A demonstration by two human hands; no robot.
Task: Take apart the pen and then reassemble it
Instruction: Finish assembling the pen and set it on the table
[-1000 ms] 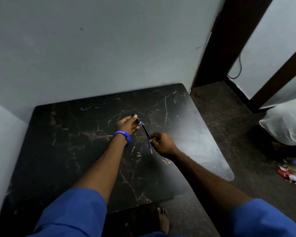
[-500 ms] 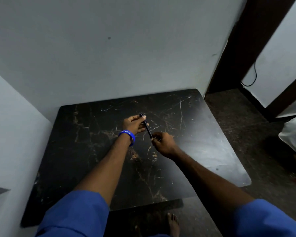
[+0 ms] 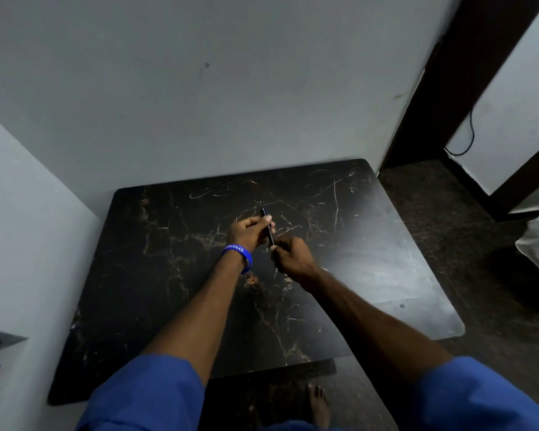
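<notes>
The pen (image 3: 269, 227) is a slim, dark barrel, black along most of its length with a faint blue glint at its far tip; finer detail is too small to tell. It is held above the middle of the table (image 3: 386, 275), tilted so that its far end points away from the person and its near end points back toward them. The left hand (image 3: 249, 233) is closed around the upper part of the barrel, thumb pressed against its side near the tip. The right hand (image 3: 291, 256) is closed on the lower end, fingers curled over it so that this end is hidden. The two hands sit close together, nearly touching, joined by the pen. A blue wristband (image 3: 238, 255) with white lettering circles the left wrist. Both arms emerge from blue sleeves (image 3: 143, 396). The table is dark with pale, marble-like veining and stands against a grey wall (image 3: 199, 104).
</notes>
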